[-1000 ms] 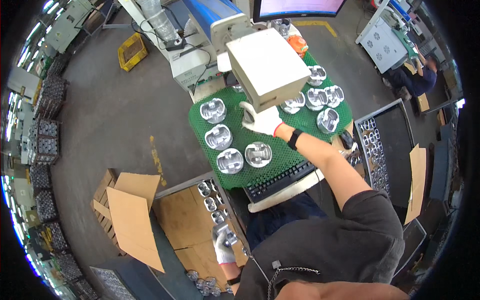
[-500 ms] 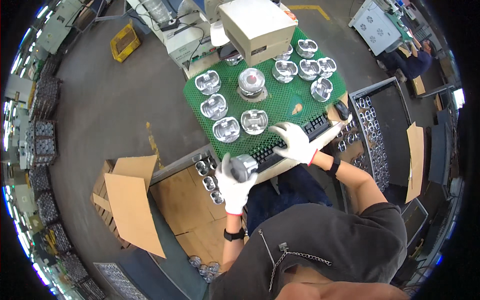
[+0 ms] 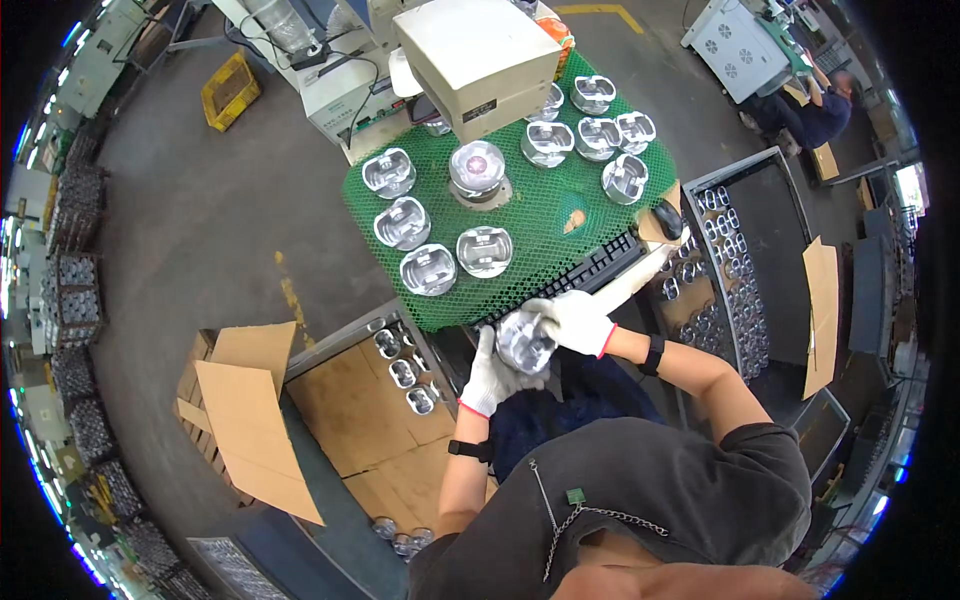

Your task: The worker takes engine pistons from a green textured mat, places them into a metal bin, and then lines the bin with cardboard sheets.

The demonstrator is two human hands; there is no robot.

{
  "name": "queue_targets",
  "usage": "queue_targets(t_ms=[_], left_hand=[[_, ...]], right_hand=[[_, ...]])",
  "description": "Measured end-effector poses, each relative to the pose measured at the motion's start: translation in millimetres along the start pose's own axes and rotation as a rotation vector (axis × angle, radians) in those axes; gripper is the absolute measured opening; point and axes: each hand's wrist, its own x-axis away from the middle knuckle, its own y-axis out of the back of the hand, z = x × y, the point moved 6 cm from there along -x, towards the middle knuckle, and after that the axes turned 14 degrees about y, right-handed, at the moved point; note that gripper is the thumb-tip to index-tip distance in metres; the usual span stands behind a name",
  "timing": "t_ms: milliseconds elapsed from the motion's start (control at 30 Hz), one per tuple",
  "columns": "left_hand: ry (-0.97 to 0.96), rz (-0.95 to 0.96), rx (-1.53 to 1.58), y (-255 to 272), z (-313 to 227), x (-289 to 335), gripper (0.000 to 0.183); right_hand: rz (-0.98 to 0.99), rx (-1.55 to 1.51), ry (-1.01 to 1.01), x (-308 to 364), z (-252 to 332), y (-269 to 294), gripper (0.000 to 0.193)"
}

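Note:
Between my two white-gloved hands is a silver metal piston [image 3: 525,342], held just over my lap at the table's near edge. My left hand [image 3: 492,378] cups it from the left and below. On its right side, my right hand [image 3: 574,322] has its fingers closed on the piston's upper rim. Another piston [image 3: 477,168] stands on a round base under the boxy cream machine head [image 3: 485,70], with a faint reddish mark on its top. Several more pistons, such as this one [image 3: 484,252], sit on the green mesh mat [image 3: 545,225] to either side.
A black keyboard [image 3: 590,268] lies along the mat's near edge, with a mouse [image 3: 667,219] at its right. A cardboard-lined bin [image 3: 370,410] with a few pistons stands at left. More pistons fill a rack [image 3: 745,300] at right. A person [image 3: 815,110] works at the far right.
My right hand has come down from over the keyboard onto the piston. My left hand has brought the piston rightward, and it is turned differently. The view has shifted slightly.

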Motion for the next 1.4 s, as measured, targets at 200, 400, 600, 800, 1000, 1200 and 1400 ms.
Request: queue_targets(t_ms=[200, 400, 600, 800, 1000, 1200, 1400], left_hand=[[-0.432, -0.202, 0.207, 19.7, -37.9, -21.0, 0.062], [-0.45, -0.195, 0.343, 25.5, -55.4, -24.0, 0.053], [-0.365, -0.191, 0.341, 37.1, -68.2, -29.2, 0.057], [-0.342, -0.089, 0.306, 35.0, -79.0, -20.4, 0.054], [-0.191, -0.451, -0.144, 46.6, -85.1, 23.8, 0.058], [-0.845, -1.25, -1.713, -92.6, -187.0, 109.2, 0.044], [-0.408, -1.142, -2.567, -78.2, -243.2, 46.3, 0.045]], right_hand=[[0.181, 0.128, -0.197, -20.1, -7.4, -10.3, 0.031], [-0.025, 0.425, 0.292, -66.9, 34.2, 16.9, 0.039], [0.013, 0.491, 0.449, -102.0, 33.7, -1.9, 0.039], [0.032, 0.451, 0.354, -110.6, 12.1, -18.2, 0.038], [0.021, 0.405, 0.327, -98.0, 15.2, -17.1, 0.034], [-0.029, 0.381, 0.187, -19.7, 16.5, 20.4, 0.022], [0.01, 0.379, -0.174, 77.2, 14.9, 37.4, 0.027]])
